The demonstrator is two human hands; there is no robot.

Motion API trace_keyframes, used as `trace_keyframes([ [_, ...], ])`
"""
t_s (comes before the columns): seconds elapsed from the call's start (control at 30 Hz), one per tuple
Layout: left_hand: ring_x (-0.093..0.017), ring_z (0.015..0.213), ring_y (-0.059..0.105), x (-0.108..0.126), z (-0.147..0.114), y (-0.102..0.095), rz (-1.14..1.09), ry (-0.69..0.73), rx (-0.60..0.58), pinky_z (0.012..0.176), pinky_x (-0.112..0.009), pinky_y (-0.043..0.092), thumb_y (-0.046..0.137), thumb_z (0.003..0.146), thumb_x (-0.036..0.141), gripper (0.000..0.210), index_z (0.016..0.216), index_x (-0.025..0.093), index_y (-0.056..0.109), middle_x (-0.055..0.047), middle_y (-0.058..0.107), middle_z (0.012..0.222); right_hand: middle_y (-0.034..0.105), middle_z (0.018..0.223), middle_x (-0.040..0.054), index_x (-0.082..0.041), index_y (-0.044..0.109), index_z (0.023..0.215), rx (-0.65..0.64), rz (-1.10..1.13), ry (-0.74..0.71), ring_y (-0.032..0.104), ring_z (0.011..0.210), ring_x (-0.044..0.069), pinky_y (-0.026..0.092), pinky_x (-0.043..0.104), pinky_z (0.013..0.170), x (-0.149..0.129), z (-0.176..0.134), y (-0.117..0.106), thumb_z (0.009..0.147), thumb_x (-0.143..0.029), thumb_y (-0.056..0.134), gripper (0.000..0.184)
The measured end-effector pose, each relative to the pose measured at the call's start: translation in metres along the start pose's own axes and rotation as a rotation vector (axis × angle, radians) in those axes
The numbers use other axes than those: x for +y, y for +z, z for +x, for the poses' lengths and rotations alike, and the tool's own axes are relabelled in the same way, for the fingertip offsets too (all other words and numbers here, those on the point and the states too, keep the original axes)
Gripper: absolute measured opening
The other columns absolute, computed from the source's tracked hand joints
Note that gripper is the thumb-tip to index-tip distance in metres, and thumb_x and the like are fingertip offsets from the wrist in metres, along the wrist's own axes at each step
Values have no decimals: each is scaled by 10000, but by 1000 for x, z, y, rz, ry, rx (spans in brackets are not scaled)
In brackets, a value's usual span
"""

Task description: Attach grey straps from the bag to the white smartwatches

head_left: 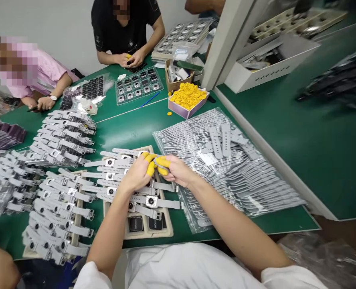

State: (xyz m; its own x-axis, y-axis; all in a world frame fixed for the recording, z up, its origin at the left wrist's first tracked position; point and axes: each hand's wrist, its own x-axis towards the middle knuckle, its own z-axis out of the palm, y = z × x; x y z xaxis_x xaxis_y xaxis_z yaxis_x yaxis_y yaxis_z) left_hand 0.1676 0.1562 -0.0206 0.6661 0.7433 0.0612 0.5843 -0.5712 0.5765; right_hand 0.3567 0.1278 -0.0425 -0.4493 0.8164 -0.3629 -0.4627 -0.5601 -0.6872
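Left hand (139, 171), right hand (178, 170): I have both pinching a grey strap (159, 165) above the tray (168, 226). Watches (152, 201): on it; bagged straps (226, 172): right of it.

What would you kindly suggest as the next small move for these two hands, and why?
Perhaps press the grey piece between the left hand and right hand, since the yellow-covered fingers of both pinch it and grey-strapped watches lie on the tray below, though the fingers partly hide it.
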Motion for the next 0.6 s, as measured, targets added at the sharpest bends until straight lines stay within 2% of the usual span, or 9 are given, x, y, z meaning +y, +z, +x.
trace_keyframes([
  [0.17,-274,1327,571,-4,-1,3,-167,-26,41,1183,-490,452,338,1096,351,445,1452,184,545,-148,616,1381,505,526,-83,-206,543,825,-16,6,-49,277,377,39,172,165,356,1,3,0,746,-487,856,428],
  [0.27,-312,1480,444,0,-1,2,-137,-60,128,1248,-545,373,446,1073,438,549,1558,184,412,-183,475,1554,511,539,-81,-205,551,831,39,66,-112,287,374,38,174,167,358,0,5,-3,753,-498,845,422],
  [0.33,-344,1536,361,11,-5,-5,-115,-24,211,1267,-591,331,554,1024,486,670,1599,212,347,-187,386,1625,519,544,-74,-201,571,847,75,84,-154,294,374,41,174,172,359,-1,6,-5,764,-514,830,414],
  [0.4,-368,1541,352,31,-13,-17,-166,48,248,1256,-620,340,607,984,531,753,1621,253,318,-175,368,1647,527,545,-66,-200,580,850,97,91,-185,299,375,45,173,178,358,-3,7,-6,768,-518,823,409],
  [0.47,-385,1519,390,60,-26,-31,-287,124,231,1224,-628,390,593,969,594,795,1638,274,305,-163,388,1648,529,543,-62,-200,582,846,104,94,-200,301,378,49,173,185,358,-3,7,-7,766,-512,824,403],
  [0.6,-414,1503,420,117,-48,-54,-376,207,243,1217,-639,411,628,921,667,848,1620,257,379,-154,441,1626,526,550,-57,-208,581,843,119,82,-203,298,389,57,183,204,364,1,9,-10,773,-491,819,376],
])
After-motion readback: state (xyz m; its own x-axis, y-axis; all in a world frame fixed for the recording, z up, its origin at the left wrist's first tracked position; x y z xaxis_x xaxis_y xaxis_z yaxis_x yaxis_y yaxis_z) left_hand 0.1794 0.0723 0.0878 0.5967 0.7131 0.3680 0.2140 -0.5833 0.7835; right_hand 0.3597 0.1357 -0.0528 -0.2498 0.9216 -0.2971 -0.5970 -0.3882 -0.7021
